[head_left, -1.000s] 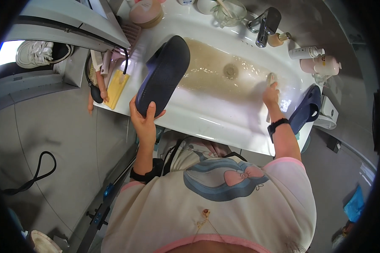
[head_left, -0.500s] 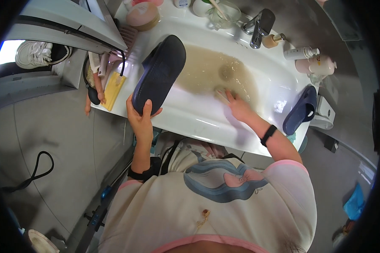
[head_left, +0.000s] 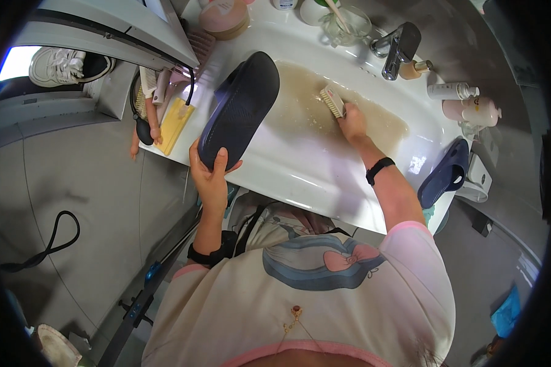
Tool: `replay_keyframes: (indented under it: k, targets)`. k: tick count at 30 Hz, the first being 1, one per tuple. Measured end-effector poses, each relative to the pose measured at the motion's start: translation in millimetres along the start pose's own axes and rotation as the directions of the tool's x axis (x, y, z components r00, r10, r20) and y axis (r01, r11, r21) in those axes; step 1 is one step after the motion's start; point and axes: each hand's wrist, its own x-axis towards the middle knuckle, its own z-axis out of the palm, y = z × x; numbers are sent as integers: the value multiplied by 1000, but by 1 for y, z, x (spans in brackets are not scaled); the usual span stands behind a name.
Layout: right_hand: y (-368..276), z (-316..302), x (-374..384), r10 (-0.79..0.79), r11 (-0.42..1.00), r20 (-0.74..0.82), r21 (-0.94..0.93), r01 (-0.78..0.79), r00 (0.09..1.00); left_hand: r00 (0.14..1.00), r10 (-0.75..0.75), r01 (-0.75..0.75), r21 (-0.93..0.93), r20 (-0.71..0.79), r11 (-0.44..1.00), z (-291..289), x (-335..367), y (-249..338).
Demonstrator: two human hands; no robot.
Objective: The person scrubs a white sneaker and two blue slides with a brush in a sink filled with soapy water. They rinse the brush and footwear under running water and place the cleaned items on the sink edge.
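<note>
My left hand [head_left: 210,177] is closed round the heel end of a dark navy slide sandal [head_left: 240,110], thumb on the footbed. The sandal is held up over the left part of the white sink [head_left: 275,174], its toe end pointing away from me. In my right hand [head_left: 352,124] is a small scrub brush [head_left: 332,101] with pale bristles, just above the murky brown water [head_left: 300,107] in the basin. Its bristles face left. The matching navy sandal [head_left: 445,173] rests on the sink's right rim.
A chrome tap [head_left: 401,49] stands at the back right, beside pump bottles [head_left: 471,111]. A glass bowl [head_left: 346,27] and a round pink container [head_left: 224,18] sit along the back. On the left ledge lie a yellow block [head_left: 175,126] and combs [head_left: 148,79].
My right hand has come up out of the water, bringing the scrub brush into sight. The left hand still holds the sandal in nearly the same pose; the whole view has shifted slightly.
</note>
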Motion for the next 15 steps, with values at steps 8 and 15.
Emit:
replay_keyframes:
  k: [8, 15]
  targets:
    - [8, 3, -8, -214, 977, -143, -36, 211, 966, 1000, -5, 5, 15, -11, 1000, 3, 4, 3]
    - [-19, 6, -9, -297, 951, -285, -169, 257, 911, 1000, 20, -20, 22, -22, 1000, -1, 2, 6]
